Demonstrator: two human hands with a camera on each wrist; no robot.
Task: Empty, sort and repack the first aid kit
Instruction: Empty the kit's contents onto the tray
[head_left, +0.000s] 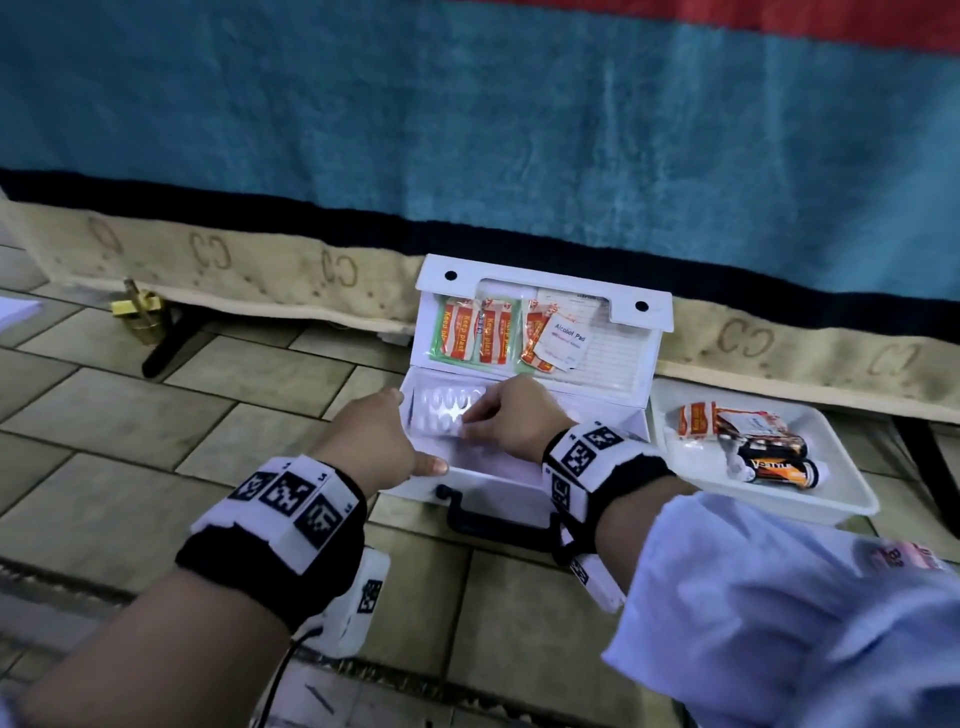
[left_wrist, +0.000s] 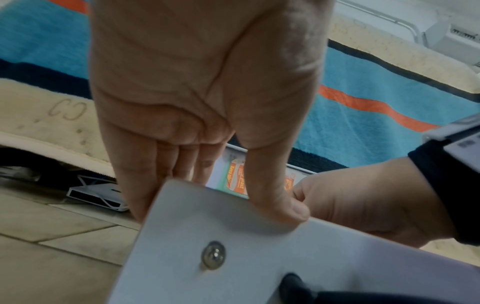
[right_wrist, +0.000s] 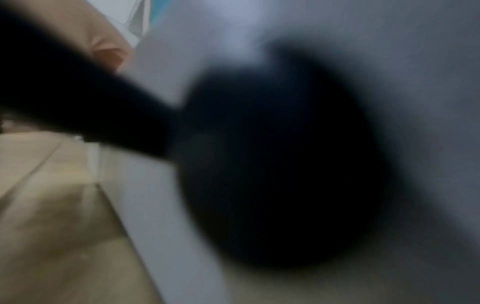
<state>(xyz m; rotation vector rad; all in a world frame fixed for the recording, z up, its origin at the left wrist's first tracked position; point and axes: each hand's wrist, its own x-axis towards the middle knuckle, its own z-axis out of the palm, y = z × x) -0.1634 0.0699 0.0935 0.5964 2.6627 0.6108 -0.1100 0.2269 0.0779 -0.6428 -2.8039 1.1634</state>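
Note:
The white first aid kit box (head_left: 493, 486) lies open on the tiled floor, its lid (head_left: 641, 358) upright. Plaster packets (head_left: 460, 335) and an alcohol pad (head_left: 569, 338) sit in the lid pocket. A blister pack of white pills (head_left: 441, 408) lies in the base at the left. My left hand (head_left: 379, 436) grips the box's front left corner (left_wrist: 233, 246), thumb (left_wrist: 283, 207) on the rim and fingers down the side. My right hand (head_left: 511, 415) reaches into the base and pinches the blister pack's near edge. The right wrist view is blurred and shows only the black handle (right_wrist: 272, 164).
A white tray (head_left: 831, 512) right of the box holds plaster packets (head_left: 696, 421) and a black and orange roll (head_left: 779, 470). A teal blanket (head_left: 467, 130) hangs behind. A brass padlock (head_left: 136, 312) and a black bed leg (head_left: 166, 345) stand at the left.

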